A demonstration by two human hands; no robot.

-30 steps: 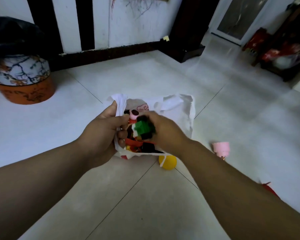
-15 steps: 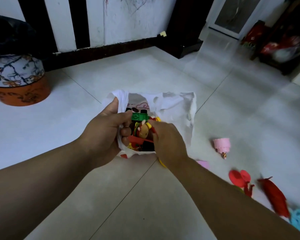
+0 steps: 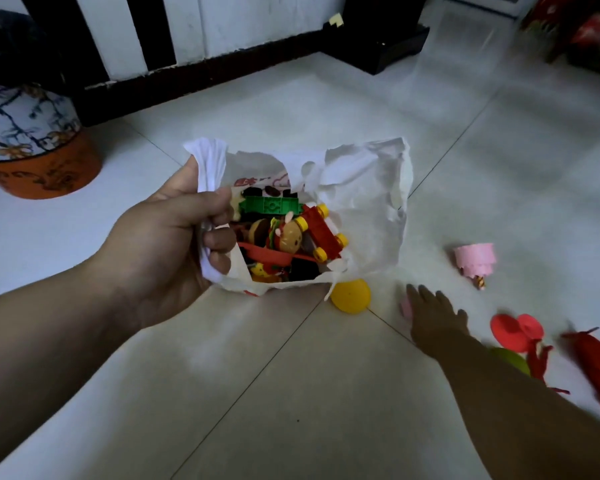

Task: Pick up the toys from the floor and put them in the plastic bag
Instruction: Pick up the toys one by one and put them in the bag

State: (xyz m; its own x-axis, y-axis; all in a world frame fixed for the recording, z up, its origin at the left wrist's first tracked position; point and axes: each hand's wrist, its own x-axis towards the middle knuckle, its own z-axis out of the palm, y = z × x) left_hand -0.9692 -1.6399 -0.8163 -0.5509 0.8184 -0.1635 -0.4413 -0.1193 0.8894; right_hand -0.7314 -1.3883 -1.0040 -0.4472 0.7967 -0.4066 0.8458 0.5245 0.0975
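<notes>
My left hand point(image 3: 174, 244) grips the left rim of a white plastic bag point(image 3: 368, 209) and holds it open above the floor. Inside lie several toys: a green block point(image 3: 271, 205), a red wheeled block point(image 3: 323, 233) and a burger toy point(image 3: 284, 235). My right hand point(image 3: 433, 315) reaches low over the floor, fingers spread, holding nothing, over a small pink toy point(image 3: 405, 305) that it partly hides. A yellow ball point(image 3: 350, 295) lies just under the bag's edge. A pink cupcake toy point(image 3: 476, 262) lies further right.
More toys lie at the right: a red disc-shaped toy point(image 3: 516, 332), a green piece point(image 3: 511, 360) and a long red toy point(image 3: 596, 368). An orange and floral bin point(image 3: 32, 147) stands at the left. A dark skirting and furniture base point(image 3: 381, 46) run along the back.
My right hand has left the bag, with the green block now inside it, and swung down and right toward the floor toys. The left hand keeps its hold on the bag.
</notes>
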